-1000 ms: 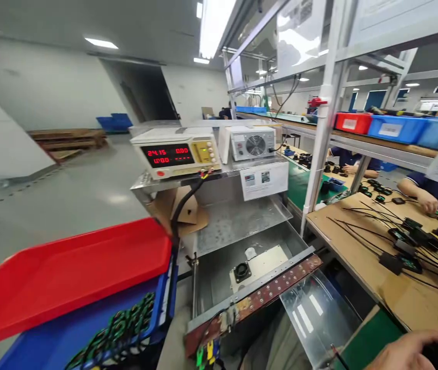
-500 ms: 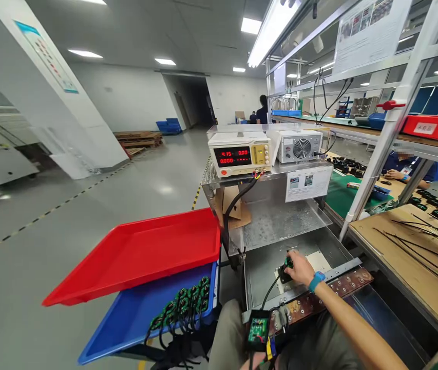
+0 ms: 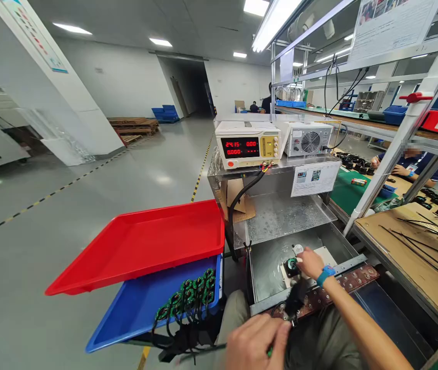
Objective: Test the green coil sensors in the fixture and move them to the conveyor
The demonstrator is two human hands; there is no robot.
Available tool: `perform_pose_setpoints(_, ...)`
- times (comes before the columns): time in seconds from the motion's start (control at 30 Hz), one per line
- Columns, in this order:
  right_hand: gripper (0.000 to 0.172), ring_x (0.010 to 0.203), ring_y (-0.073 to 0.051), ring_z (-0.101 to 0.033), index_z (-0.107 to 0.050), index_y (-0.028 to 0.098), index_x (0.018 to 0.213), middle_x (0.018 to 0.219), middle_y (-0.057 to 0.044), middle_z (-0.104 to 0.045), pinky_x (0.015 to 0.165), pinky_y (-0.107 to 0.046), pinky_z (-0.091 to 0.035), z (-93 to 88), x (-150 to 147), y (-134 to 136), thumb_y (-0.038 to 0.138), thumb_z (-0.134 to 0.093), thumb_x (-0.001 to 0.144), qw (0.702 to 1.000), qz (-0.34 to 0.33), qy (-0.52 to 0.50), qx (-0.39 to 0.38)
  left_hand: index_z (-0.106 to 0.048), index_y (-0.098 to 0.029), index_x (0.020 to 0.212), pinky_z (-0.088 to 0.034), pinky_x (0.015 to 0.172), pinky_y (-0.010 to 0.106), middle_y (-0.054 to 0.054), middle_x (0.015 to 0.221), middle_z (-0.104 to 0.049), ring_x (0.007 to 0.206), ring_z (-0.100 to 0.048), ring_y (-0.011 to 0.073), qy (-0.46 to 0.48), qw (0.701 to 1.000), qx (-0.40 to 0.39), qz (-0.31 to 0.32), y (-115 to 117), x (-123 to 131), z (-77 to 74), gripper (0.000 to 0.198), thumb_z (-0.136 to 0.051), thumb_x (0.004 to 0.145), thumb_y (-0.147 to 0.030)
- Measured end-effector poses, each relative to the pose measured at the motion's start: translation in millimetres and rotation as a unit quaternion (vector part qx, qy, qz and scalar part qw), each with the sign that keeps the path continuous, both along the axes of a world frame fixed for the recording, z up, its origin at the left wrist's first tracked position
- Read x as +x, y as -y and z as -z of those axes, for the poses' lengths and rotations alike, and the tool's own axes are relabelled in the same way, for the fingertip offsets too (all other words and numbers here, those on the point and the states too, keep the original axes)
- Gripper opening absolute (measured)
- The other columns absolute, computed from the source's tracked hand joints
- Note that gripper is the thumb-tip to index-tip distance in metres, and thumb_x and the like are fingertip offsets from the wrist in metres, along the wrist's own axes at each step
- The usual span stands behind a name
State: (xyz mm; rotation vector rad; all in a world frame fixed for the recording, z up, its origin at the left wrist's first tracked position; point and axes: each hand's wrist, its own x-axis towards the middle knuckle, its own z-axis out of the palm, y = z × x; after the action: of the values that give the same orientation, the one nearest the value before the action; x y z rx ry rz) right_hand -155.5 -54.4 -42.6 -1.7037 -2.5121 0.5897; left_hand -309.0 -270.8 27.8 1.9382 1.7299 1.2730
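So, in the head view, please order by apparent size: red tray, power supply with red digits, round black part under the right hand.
1. red tray, though it is nearer the camera
2. power supply
3. round black part at the right hand

This is a factory assembly hall. A power supply (image 3: 247, 146) with red digits sits on a metal test stand, and red (image 3: 141, 244) and blue (image 3: 145, 313) part trays stand beside it. Long benches (image 3: 407, 241) under shelf racks carry cables, other people work along them, and wooden pallets (image 3: 132, 125) lie on the wide concrete floor.
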Motion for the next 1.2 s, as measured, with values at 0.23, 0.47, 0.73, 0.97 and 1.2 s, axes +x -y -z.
perform_pose_setpoints(0.23,0.06,0.067,-0.014,-0.061,-0.059,0.016,0.096,0.081,-0.004,-0.066,0.061,-0.025,-0.05,-47.6,-6.8,77.5,0.074,-0.046,0.093,0.861,-0.147,-0.356,-0.332,-0.049,-0.022,0.046,-0.014,0.047,0.033,0.005,0.045,-0.048,0.045,-0.026,0.0138,-0.16,0.915,0.071,0.362,-38.6,85.5,54.3,0.062,-0.031,0.102,-0.043)
perform_pose_setpoints(0.47,0.057,0.045,-0.007,-0.034,-0.061,0.015,0.091,0.056,0.006,-0.047,0.041,-0.019,-0.025,-44.7,11.1,128.7,0.072,-0.059,0.088,0.792,-0.047,-0.487,-0.365,-0.067,-0.027,0.064,-0.04,0.069,0.036,0.008,0.066,-0.065,0.067,-0.053,0.0208,0.172,0.968,0.023,0.183,-7.6,67.9,93.3,0.057,-0.034,0.098,-0.058)
perform_pose_setpoints(0.73,0.048,0.055,-0.01,-0.04,-0.062,0.016,0.089,0.062,0.003,-0.05,0.054,-0.024,-0.03,-32.3,17.2,170.8,0.063,-0.052,0.097,0.842,-0.052,-0.436,-0.313,-0.062,-0.018,0.076,-0.044,0.064,0.028,0.001,0.069,-0.058,0.067,-0.053,0.0158,0.4,0.888,-0.223,-0.028,-7.6,-4.1,39.3,0.046,-0.065,0.079,-0.065)
perform_pose_setpoints(0.97,0.031,0.081,-0.017,-0.06,-0.072,0.021,0.091,0.086,-0.003,-0.07,0.077,-0.028,-0.04,-22.9,29.7,192.9,0.047,-0.056,0.099,0.911,-0.063,-0.367,-0.179,-0.065,-0.016,0.065,-0.034,0.061,0.025,0.001,0.06,-0.062,0.058,-0.049,0.0108,0.51,0.748,-0.408,0.118,12.1,-33.6,48.3,0.031,-0.079,0.069,-0.043)
perform_pose_setpoints(1.2,0.04,0.06,-0.014,-0.047,-0.069,0.017,0.083,0.064,0.0,-0.058,0.058,-0.026,-0.034,7.7,20.5,206.0,0.054,-0.058,0.095,0.873,-0.012,-0.41,-0.266,-0.059,-0.017,0.066,-0.026,0.049,0.022,-0.005,0.054,-0.046,0.048,-0.039,0.0071,0.653,0.6,-0.455,0.078,27.8,-14.6,98.3,0.045,-0.086,0.056,-0.053)
